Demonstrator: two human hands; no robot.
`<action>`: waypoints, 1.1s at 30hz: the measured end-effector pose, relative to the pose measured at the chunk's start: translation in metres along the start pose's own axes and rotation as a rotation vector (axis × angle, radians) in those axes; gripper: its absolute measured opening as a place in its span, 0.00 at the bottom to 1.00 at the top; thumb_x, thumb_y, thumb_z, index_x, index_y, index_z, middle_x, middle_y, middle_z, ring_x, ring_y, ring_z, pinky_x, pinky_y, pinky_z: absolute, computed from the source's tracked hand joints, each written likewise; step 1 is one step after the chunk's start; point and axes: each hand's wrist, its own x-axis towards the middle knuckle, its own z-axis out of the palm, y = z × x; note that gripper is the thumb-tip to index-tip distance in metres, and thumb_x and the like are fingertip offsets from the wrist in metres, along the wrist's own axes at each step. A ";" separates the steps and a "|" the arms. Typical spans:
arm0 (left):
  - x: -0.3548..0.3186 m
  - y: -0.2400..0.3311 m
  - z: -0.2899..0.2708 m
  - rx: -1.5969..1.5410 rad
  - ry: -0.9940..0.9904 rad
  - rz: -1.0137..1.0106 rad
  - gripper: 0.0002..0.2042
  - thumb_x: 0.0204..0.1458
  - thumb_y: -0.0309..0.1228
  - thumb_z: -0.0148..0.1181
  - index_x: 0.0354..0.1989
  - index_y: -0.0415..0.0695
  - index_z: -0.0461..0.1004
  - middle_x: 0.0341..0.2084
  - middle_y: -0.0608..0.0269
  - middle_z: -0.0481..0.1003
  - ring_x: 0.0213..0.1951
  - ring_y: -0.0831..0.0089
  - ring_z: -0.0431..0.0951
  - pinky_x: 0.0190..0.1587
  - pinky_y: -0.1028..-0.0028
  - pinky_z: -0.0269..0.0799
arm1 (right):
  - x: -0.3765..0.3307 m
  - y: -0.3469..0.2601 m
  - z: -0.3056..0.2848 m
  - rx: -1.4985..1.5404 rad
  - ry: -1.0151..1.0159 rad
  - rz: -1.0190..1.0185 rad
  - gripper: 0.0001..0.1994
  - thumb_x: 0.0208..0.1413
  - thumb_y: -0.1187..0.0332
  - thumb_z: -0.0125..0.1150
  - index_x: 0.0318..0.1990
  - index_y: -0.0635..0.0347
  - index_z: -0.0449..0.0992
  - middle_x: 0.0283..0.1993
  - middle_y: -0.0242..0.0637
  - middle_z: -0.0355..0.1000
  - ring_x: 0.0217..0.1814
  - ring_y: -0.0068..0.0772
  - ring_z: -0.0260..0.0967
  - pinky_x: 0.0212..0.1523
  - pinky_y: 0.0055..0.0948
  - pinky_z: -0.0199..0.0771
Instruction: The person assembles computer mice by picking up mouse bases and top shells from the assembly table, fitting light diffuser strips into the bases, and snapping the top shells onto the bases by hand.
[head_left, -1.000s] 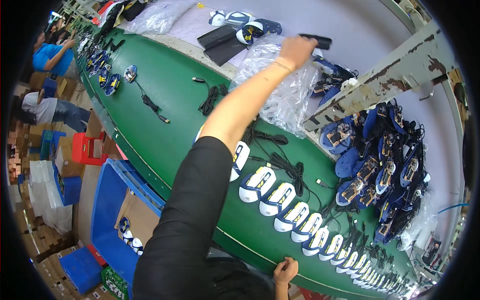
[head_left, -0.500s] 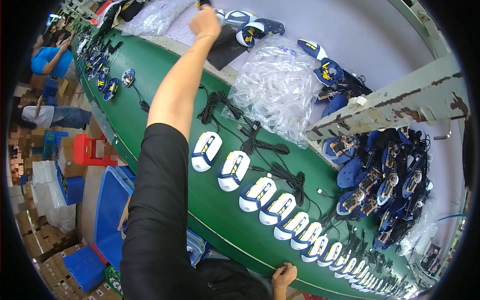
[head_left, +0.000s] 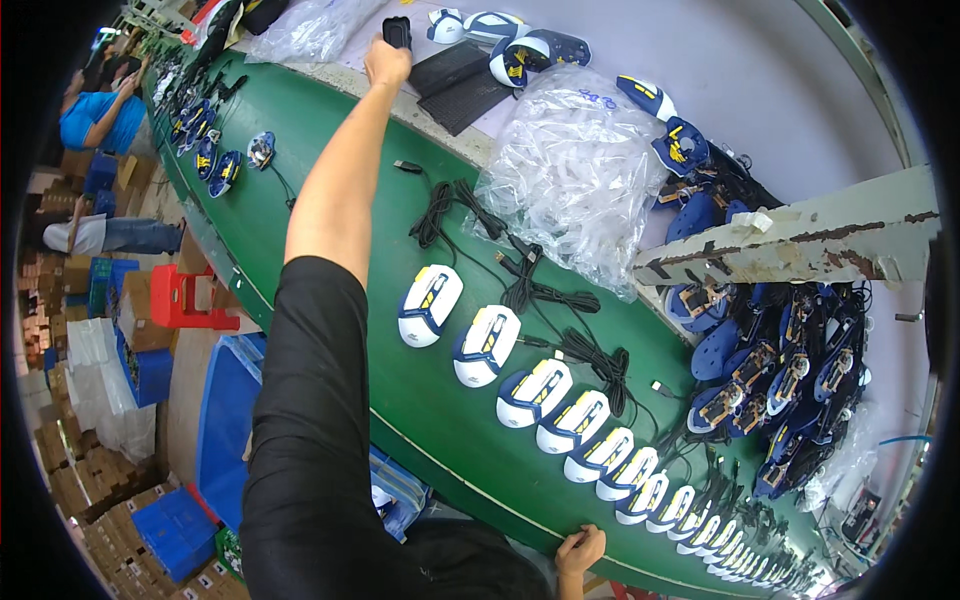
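My left arm reaches far across the green work surface (head_left: 330,390). At its end my left hand (head_left: 388,64) closes round a black handheld object (head_left: 397,33) with a rounded top, whose kind I cannot make out. That hand is over the back ledge, left of dark ribbed mats (head_left: 458,85). My right hand (head_left: 581,549) rests at the near edge with its fingers curled, and nothing shows in them. Between the hands a row of white, blue and yellow computer mice (head_left: 430,306) curves away to the right. Black cables (head_left: 520,280) lie bundled behind them.
Clear plastic bags (head_left: 570,170) are heaped at the back. A chipped metal beam (head_left: 790,240) crosses on the right, near piled opened mouse shells (head_left: 780,370). Blue bins (head_left: 228,430) and a red stool (head_left: 190,297) stand on the left. Other people (head_left: 100,120) are at the far left.
My left hand has moved leftward, away from the mats, and the black object now shows more fully. The view has shifted, so the mice appear farther right. My right hand stays at the near edge.
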 end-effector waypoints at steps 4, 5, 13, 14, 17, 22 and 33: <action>-0.045 -0.018 -0.011 0.015 -0.021 0.103 0.23 0.46 0.27 0.54 0.53 0.34 0.66 0.43 0.32 0.74 0.49 0.41 0.73 0.54 0.56 0.67 | 0.005 -0.003 0.000 0.037 0.004 0.002 0.08 0.42 0.81 0.52 0.33 0.64 0.69 0.21 0.41 0.56 0.22 0.43 0.56 0.24 0.40 0.54; -0.061 -0.026 -0.014 0.007 -0.001 0.167 0.23 0.47 0.27 0.53 0.54 0.34 0.66 0.43 0.33 0.74 0.48 0.40 0.73 0.54 0.55 0.67 | 0.006 -0.004 -0.001 0.046 0.003 0.001 0.08 0.42 0.81 0.52 0.33 0.64 0.69 0.21 0.41 0.56 0.21 0.43 0.56 0.24 0.40 0.54; -0.226 -0.053 -0.135 0.070 -0.149 0.182 0.16 0.56 0.26 0.49 0.53 0.35 0.66 0.53 0.41 0.70 0.56 0.45 0.69 0.59 0.58 0.63 | 0.009 -0.006 -0.001 0.039 -0.012 -0.039 0.07 0.45 0.78 0.50 0.33 0.65 0.69 0.24 0.44 0.59 0.24 0.46 0.58 0.26 0.40 0.56; -0.242 -0.055 -0.149 0.105 -0.153 0.135 0.16 0.57 0.26 0.48 0.53 0.35 0.66 0.54 0.42 0.69 0.56 0.46 0.68 0.60 0.59 0.63 | 0.009 -0.006 -0.002 0.030 0.003 -0.029 0.06 0.45 0.78 0.50 0.33 0.65 0.69 0.24 0.45 0.59 0.24 0.47 0.59 0.26 0.41 0.57; -0.285 -0.070 -0.188 0.188 -0.112 0.022 0.15 0.58 0.27 0.48 0.52 0.35 0.66 0.55 0.44 0.69 0.57 0.48 0.68 0.60 0.59 0.63 | 0.010 -0.005 -0.004 0.024 0.016 -0.048 0.08 0.45 0.79 0.49 0.34 0.65 0.69 0.24 0.45 0.60 0.25 0.48 0.59 0.26 0.42 0.57; -0.351 -0.105 -0.220 0.306 -0.097 0.046 0.16 0.58 0.25 0.48 0.55 0.35 0.65 0.61 0.45 0.62 0.61 0.50 0.62 0.62 0.58 0.57 | 0.013 -0.006 -0.005 0.016 -0.018 -0.085 0.09 0.44 0.81 0.48 0.36 0.65 0.69 0.25 0.46 0.60 0.25 0.50 0.59 0.27 0.44 0.57; -0.372 -0.112 -0.218 0.461 -0.150 0.042 0.19 0.62 0.29 0.42 0.60 0.36 0.60 0.66 0.49 0.56 0.68 0.56 0.53 0.65 0.59 0.52 | 0.015 -0.012 -0.006 0.022 0.000 -0.098 0.08 0.45 0.78 0.49 0.35 0.65 0.69 0.27 0.48 0.62 0.29 0.52 0.62 0.31 0.45 0.60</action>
